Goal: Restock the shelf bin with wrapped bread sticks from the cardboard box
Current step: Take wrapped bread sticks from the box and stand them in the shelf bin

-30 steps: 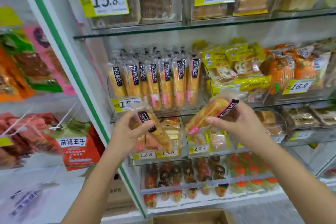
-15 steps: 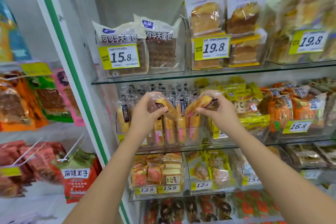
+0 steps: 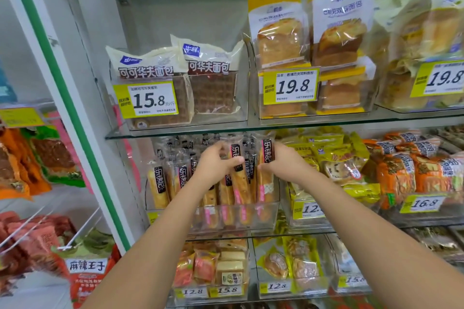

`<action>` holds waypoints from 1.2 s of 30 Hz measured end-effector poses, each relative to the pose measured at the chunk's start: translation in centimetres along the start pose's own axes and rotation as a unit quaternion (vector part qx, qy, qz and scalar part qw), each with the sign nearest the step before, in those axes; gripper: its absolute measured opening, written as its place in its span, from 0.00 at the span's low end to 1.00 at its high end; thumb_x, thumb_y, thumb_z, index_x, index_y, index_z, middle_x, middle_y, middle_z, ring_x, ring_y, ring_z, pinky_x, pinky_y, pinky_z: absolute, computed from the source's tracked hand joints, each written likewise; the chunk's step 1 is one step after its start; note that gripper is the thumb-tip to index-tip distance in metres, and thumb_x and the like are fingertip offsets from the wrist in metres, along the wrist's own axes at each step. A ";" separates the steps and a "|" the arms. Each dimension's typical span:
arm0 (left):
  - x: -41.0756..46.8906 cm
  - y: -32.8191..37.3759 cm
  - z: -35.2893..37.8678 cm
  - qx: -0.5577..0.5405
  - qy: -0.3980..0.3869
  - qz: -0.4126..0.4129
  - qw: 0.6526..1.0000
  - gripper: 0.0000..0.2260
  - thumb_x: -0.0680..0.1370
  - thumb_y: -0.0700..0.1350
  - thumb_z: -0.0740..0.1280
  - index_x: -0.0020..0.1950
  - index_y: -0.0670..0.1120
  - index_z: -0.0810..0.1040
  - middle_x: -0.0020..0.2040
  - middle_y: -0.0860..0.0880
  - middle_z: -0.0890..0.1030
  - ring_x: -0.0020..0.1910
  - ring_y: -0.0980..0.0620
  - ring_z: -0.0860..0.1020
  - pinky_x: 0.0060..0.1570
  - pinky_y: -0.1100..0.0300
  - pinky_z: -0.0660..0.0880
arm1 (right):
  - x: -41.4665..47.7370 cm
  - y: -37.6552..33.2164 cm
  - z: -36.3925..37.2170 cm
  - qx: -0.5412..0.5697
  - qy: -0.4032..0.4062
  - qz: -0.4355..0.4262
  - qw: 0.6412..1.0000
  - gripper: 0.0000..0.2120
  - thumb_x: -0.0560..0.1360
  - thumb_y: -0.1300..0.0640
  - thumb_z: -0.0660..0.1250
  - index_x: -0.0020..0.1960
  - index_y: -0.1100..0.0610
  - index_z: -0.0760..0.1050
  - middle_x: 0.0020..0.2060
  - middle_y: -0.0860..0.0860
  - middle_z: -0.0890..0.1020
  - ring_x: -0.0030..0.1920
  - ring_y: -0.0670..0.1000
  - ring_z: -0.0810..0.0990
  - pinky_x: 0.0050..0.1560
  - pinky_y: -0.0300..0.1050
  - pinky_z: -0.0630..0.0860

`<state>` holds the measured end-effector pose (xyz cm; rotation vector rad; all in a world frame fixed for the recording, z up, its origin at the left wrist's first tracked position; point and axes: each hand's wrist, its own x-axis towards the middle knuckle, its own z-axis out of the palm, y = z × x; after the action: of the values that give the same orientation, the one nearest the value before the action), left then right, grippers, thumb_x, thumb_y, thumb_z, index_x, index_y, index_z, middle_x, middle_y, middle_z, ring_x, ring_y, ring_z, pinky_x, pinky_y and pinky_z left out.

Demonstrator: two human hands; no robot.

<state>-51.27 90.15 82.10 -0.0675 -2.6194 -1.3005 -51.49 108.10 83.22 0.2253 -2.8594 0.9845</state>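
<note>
**Holding two bread sticks (image 3: 160, 183) upright in the shelf bin (image 3: 273, 211)**

At far L, orange, green and red snack packs (image 3: 37, 158) hang in front of the next rack, beside a white shelf post (image 3: 62, 113) w/ a green stripe. On the upper glass shelf (image 3: 175, 130), two cocoa waffle bags (image 3: 211, 83) stand in a clear box w/ a yellow 15.8 tag (image 3: 145, 100).

Below it, on the middle shelf, is the clear shelf bin. The wrapped bread sticks stand upright in it in rows, w/ black labels at top and pink marks near the bottom.

The left hand (image 3: 216, 165) is at the front of the bin, approx. in its middle. Its grip is curled round the upper part of the left stick (image 3: 239, 183), w/ the thumb lying across the black label.

Just beside it, the right hand (image 3: 283, 165) has its grip pinching the top of the right stick (image 3: 266, 183) at the R end of the bin. Both sticks are upright, and their lower ends are inside the bin. The two hands are near but do not touch.

To the R of the bin lie yellow packs (image 3: 326, 158). Above them, toast bags (image 3: 281, 40) stand behind a 19.8 tag (image 3: 291, 86). Further R are orange packs (image 3: 401, 173) w/ a 16.8 tag (image 3: 424, 204).
</note>
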 end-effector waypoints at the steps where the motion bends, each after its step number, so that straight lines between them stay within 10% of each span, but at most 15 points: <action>1: 0.3 0.0 0.2 -0.002 0.000 -0.003 1.000 0.21 0.71 0.54 0.72 0.59 0.46 0.72 0.61 0.48 0.76 0.55 0.45 0.79 0.53 0.49 0.78 | 0.4 -0.2 0.1 -0.015 -0.009 0.006 1.000 0.21 0.71 0.54 0.73 0.61 0.57 0.73 0.54 0.54 0.80 0.55 0.55 0.78 0.48 0.42 0.73; 8: 0.9 -0.2 2.0 -0.016 -0.018 -0.039 0.999 0.17 0.72 0.51 0.72 0.51 0.50 0.67 0.49 0.53 0.71 0.49 0.48 0.79 0.49 0.48 0.79 | 1.9 -0.1 2.3 -0.065 -0.036 0.047 0.996 0.19 0.69 0.55 0.73 0.58 0.59 0.75 0.53 0.55 0.81 0.53 0.56 0.79 0.48 0.45 0.76; 14: 0.7 -1.0 3.0 -0.061 -0.064 -0.090 0.992 0.32 0.73 0.46 0.71 0.73 0.43 0.61 0.66 0.44 0.71 0.54 0.48 0.76 0.49 0.55 0.80 | 1.2 0.8 3.6 -0.085 -0.064 0.111 0.988 0.22 0.72 0.56 0.71 0.62 0.61 0.70 0.56 0.56 0.78 0.48 0.53 0.76 0.41 0.43 0.72; 19: 0.7 -1.9 3.8 -0.054 -0.068 -0.100 0.991 0.25 0.72 0.45 0.72 0.67 0.46 0.68 0.53 0.47 0.70 0.50 0.49 0.75 0.49 0.53 0.80 | 0.9 0.7 4.4 -0.113 -0.067 0.125 0.983 0.17 0.71 0.56 0.71 0.58 0.60 0.74 0.54 0.55 0.80 0.53 0.54 0.80 0.39 0.41 0.71; 25: 0.5 -2.3 4.6 -0.009 -0.066 -0.098 0.993 0.33 0.71 0.48 0.73 0.72 0.42 0.64 0.56 0.45 0.75 0.54 0.47 0.76 0.54 0.51 0.78 | -0.4 0.9 4.3 -0.084 0.065 0.091 0.990 0.37 0.68 0.48 0.76 0.68 0.60 0.60 0.60 0.57 0.75 0.55 0.58 0.80 0.43 0.48 0.76; 29: 0.4 -1.1 5.5 0.065 -0.074 -0.074 0.992 0.11 0.73 0.50 0.72 0.48 0.48 0.73 0.44 0.50 0.75 0.40 0.54 0.74 0.37 0.65 0.72 | -0.5 2.0 4.4 -0.108 0.145 -0.022 0.983 0.34 0.72 0.51 0.71 0.73 0.53 0.59 0.67 0.55 0.67 0.63 0.57 0.72 0.54 0.50 0.75; 36: -0.2 -0.2 5.3 0.244 -0.047 -0.069 0.966 0.19 0.75 0.57 0.66 0.36 0.41 0.72 0.30 0.48 0.73 0.29 0.52 0.74 0.29 0.62 0.69 | -1.2 3.2 5.5 -0.118 0.036 -0.092 0.988 0.39 0.79 0.58 0.62 0.78 0.54 0.38 0.77 0.51 0.48 0.76 0.60 0.48 0.74 0.51 0.51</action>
<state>-52.04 94.21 78.82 0.1362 -2.9906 -0.6630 -51.17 107.32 76.83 0.4111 -2.7940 0.6030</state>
